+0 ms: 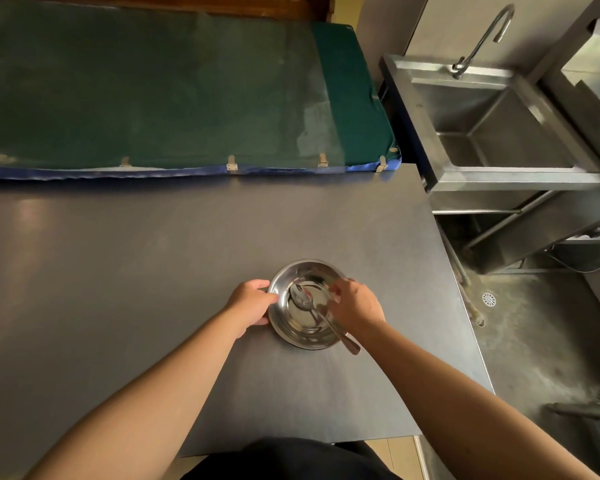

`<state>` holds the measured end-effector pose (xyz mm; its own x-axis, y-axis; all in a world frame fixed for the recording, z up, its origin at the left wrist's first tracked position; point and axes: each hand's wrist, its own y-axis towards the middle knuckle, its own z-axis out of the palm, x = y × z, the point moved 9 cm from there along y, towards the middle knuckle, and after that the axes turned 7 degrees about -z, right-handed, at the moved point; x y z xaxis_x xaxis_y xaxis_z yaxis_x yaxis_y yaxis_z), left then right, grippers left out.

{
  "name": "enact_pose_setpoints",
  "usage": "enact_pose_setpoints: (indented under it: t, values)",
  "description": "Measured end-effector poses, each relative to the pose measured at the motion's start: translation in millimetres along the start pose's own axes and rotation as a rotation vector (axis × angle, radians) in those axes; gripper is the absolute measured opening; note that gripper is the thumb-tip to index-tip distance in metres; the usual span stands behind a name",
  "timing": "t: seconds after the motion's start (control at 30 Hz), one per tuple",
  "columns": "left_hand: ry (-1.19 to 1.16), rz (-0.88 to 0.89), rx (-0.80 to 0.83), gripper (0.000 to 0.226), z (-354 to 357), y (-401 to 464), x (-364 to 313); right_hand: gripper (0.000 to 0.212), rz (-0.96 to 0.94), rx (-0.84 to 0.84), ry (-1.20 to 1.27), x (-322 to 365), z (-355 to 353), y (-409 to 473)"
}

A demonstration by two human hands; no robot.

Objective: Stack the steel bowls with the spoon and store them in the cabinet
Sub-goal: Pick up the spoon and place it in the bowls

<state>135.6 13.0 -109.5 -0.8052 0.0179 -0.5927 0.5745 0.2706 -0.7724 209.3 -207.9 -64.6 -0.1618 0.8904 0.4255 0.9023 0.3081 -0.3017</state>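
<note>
**Bowl stack and spoon on worktop, both hands at rim**

Steel bowls [305, 304]: appear nested as one stack, count not readable; sit on the worktop [153, 271] near its right edge. Spoon [321, 315] lies inside, handle overhanging the near rim.

Left hand [252, 303]: grip closed around the left rim. Right hand [355, 304]: fingers curled at the right rim; contact with bowl or spoon, cannot tell.

Risks: polished, round, thin-walled steel is slick; an uneven lift could tilt the stack. The loose spoon could slide out handle-first. Smooth grey worktop gives little friction.

Sink [430, 69]: stainless, well apart, right.
</note>
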Motion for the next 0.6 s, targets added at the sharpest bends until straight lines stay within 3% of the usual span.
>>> enact_pose_setpoints:
  t: [0.27, 0.6]
  values:
    - [-0.032, -0.040, -0.011, 0.048, 1.5, -0.6, 0.2, 0.052, 0.160, -0.057, 0.190, -43.8, -22.0, -0.6]
    - [-0.060, -0.023, 0.001, 0.060, 3.9, 0.2, 5.0, 0.045, 0.505, 0.025, 0.686, -71.4, 18.2, -22.7]
